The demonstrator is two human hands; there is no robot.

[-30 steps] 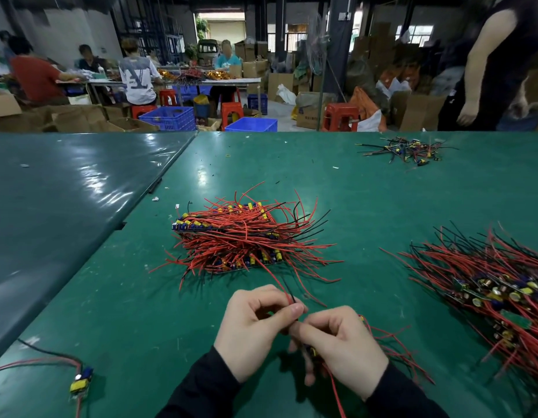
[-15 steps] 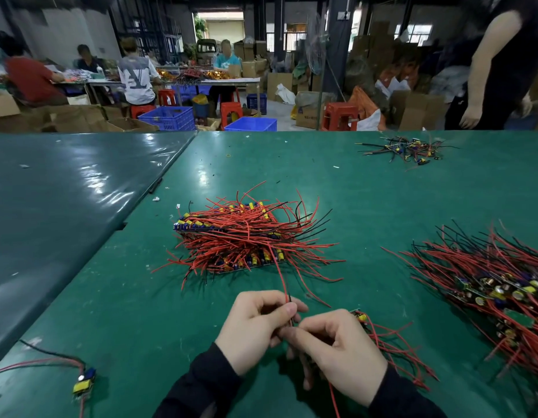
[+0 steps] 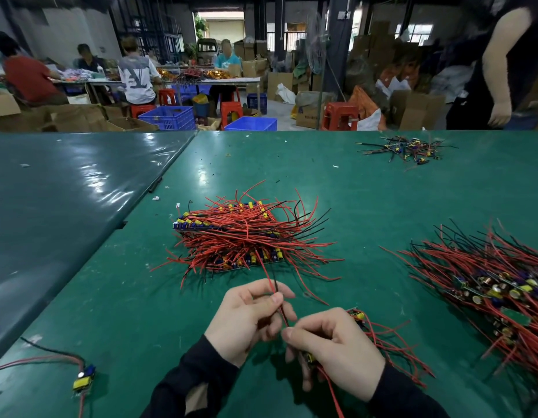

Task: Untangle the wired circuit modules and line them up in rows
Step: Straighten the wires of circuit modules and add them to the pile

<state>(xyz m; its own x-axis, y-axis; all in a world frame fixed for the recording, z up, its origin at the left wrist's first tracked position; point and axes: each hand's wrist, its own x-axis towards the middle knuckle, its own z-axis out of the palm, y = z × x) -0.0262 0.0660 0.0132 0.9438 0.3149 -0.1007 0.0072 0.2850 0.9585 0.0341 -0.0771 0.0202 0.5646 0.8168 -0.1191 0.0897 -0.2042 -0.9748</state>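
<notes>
Here, left hand (image 3: 246, 319) pinching red wire (image 3: 272, 285) (taut)

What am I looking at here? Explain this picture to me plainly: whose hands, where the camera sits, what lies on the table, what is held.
There is one view, from a camera worn on a person's head, looking down at their own bare hands over a green table. The left hand pinches a red wire. The right hand grips a small bunch of wired circuit modules. Ahead lies a lined-up stack of modules, at right a tangled pile, far back a small heap, and near left a single module.
</notes>
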